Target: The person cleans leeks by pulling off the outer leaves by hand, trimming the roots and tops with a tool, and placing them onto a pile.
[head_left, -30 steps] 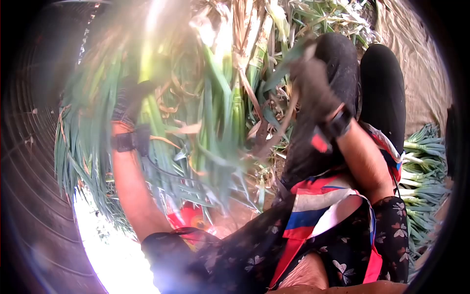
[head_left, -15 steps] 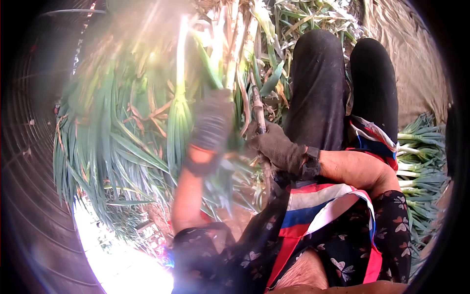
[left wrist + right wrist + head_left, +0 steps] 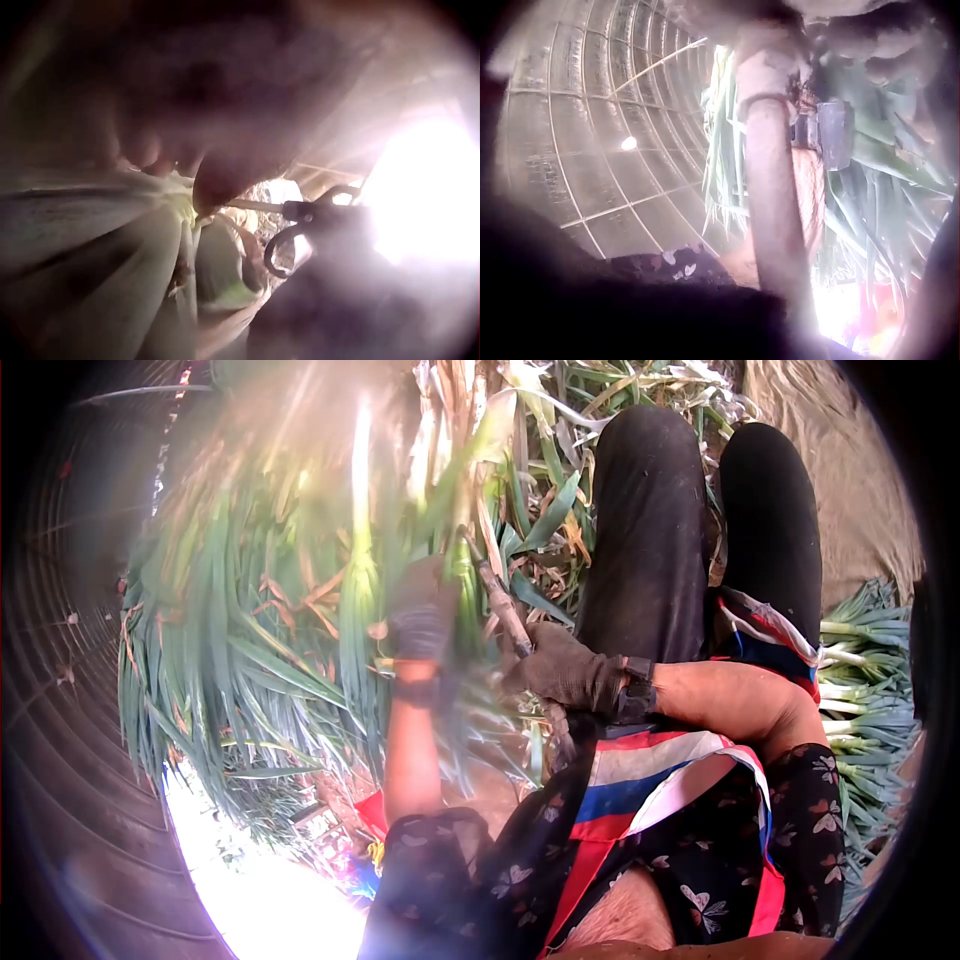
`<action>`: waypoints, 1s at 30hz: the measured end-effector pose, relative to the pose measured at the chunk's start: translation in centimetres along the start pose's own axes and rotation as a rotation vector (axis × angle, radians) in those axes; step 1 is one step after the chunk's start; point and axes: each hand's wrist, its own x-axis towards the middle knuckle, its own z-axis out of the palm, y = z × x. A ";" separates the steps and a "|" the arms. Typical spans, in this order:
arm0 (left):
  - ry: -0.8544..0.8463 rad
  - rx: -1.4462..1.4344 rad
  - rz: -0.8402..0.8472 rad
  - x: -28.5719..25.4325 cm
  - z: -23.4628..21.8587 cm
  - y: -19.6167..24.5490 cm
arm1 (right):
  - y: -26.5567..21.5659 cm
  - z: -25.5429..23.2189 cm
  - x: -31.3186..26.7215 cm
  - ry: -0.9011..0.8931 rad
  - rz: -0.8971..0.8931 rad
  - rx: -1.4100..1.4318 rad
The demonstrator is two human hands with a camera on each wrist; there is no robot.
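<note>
In the head view my gloved left hand, blurred, grips a large green onion around where its leaves fan out. The left wrist view shows bent fingers over that leaf base. My gloved right hand is wrapped around a long, brownish, pipe-like tool that slants up towards the left hand. Seen from the left wrist, this tool has a thin rod and a curved dark hook, like an air blow gun. Its thick pipe crosses the right wrist view.
Left of my hands lies a large heap of green onions, one pale-stemmed stalk on top. More stand upright ahead, among dry leaves. A row of green onions lies at right, past my knees. A ribbed curved wall bounds the left.
My left hand has moved from the heap at left to the middle and now grips a green onion. My right hand has come down from near the knee towards my lap with the tool.
</note>
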 end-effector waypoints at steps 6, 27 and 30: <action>-0.045 0.309 -0.069 0.4 2.2 2.2 | -2.9 -1.2 -2.3 -0.085 0.050 -0.062; -0.239 0.162 -0.201 2.6 2.0 3.9 | -0.7 -0.7 0.9 0.112 0.033 0.108; -0.304 -0.278 -0.279 3.8 0.1 2.8 | -0.5 -1.2 1.4 0.167 -0.026 0.131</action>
